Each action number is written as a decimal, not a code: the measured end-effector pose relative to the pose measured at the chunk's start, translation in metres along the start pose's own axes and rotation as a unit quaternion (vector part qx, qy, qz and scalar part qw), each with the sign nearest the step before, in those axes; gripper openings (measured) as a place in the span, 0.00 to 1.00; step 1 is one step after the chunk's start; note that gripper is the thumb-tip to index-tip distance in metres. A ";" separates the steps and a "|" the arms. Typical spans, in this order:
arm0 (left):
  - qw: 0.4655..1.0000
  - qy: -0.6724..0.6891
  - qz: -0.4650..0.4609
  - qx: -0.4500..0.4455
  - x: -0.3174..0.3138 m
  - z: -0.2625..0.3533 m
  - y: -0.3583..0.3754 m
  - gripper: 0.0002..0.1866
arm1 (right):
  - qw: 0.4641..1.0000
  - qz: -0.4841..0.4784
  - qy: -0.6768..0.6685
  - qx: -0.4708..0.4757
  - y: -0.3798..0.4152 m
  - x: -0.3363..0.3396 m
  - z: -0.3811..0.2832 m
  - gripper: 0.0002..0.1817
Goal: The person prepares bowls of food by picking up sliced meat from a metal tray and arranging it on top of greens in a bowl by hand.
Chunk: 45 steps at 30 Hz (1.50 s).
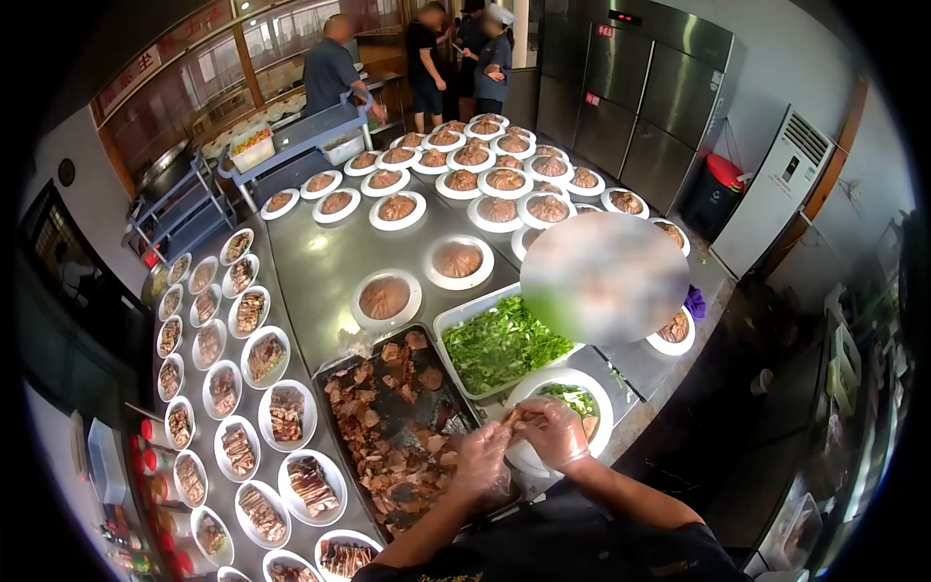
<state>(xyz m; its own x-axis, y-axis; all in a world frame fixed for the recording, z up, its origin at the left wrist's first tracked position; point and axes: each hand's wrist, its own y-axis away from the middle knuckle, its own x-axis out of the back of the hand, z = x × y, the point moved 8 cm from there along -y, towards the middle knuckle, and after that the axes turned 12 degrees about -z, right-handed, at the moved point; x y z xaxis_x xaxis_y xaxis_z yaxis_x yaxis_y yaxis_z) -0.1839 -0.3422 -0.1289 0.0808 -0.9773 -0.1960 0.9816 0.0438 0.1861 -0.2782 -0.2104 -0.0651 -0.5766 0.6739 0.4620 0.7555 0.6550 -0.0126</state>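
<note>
In clear plastic gloves, my left hand (482, 458) and my right hand (551, 434) meet at the fingertips, both closed on a small brown piece of meat (511, 418). Beneath my right hand is a white plate (603, 396) with chopped greens (572, 396) and some meat in it. My left hand is over the right edge of a dark tray (456, 380) of brown cooked meat pieces (373, 427). Just beyond my hands, a rectangular tub (441, 320) holds chopped green leaves (504, 344).
Rows of white bowls with sliced meat (286, 415) line the left side. Many white plates of mounded meat (398, 209) cover the far table. A blurred patch hides part of the right side. Several people stand at the back near a steel fridge (640, 97); a blue cart (301, 145) is far left.
</note>
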 end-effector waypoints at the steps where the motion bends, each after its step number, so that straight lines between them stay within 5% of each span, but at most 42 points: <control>1: 0.996 0.072 -0.016 -0.049 -0.005 -0.021 -0.009 0.13 | 0.999 0.027 0.015 0.041 0.011 0.014 -0.025 0.20; 5: 0.999 -0.016 -0.030 -0.032 -0.032 -0.005 0.001 0.15 | 0.987 0.058 0.030 0.144 0.036 0.031 -0.020 0.18; 9: 0.981 0.179 -0.021 -0.071 -0.059 0.036 0.007 0.17 | 0.976 0.043 -0.032 0.213 0.052 0.055 -0.028 0.18; 12: 0.969 0.231 -0.029 -0.081 -0.073 0.040 0.009 0.20 | 0.989 0.030 -0.006 0.144 0.063 0.066 -0.006 0.14; 15: 0.990 0.137 0.004 -0.042 -0.081 0.019 -0.003 0.17 | 0.996 0.014 -0.064 -0.054 0.068 0.083 0.004 0.16; 18: 0.999 0.038 0.028 -0.017 -0.095 0.021 -0.006 0.14 | 0.983 0.065 -0.167 -0.040 0.074 0.095 0.028 0.15; 23: 0.982 0.185 0.032 -0.008 -0.129 0.018 -0.011 0.15 | 0.990 0.083 -0.111 0.018 0.087 0.116 0.039 0.13; 25: 0.979 0.201 0.042 -0.009 -0.133 0.010 -0.012 0.17 | 0.982 0.097 -0.063 0.151 0.091 0.122 0.028 0.13; 32: 0.980 0.191 0.045 -0.031 -0.136 0.008 0.004 0.18 | 0.955 -0.051 -0.281 0.081 0.087 0.100 0.062 0.10; 37: 0.984 0.170 0.015 -0.045 -0.133 0.008 0.004 0.25 | 0.877 -0.133 -0.460 0.045 0.082 0.085 0.081 0.16; 42: 0.986 0.165 0.032 0.009 -0.145 0.007 0.006 0.26 | 0.849 -0.112 -0.516 0.024 0.089 0.093 0.091 0.17; 45: 0.995 -0.020 0.073 -0.068 -0.141 0.020 0.012 0.21 | 0.846 -0.064 -0.524 0.076 0.092 0.107 0.090 0.16</control>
<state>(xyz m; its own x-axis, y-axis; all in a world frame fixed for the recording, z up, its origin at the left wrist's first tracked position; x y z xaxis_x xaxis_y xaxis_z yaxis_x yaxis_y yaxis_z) -0.1875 -0.2079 -0.0797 0.2196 -0.9658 -0.1377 0.9745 0.2106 0.0771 -0.2986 -0.0469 -0.0969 -0.6700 0.4753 -0.5702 0.6634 0.7281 -0.1726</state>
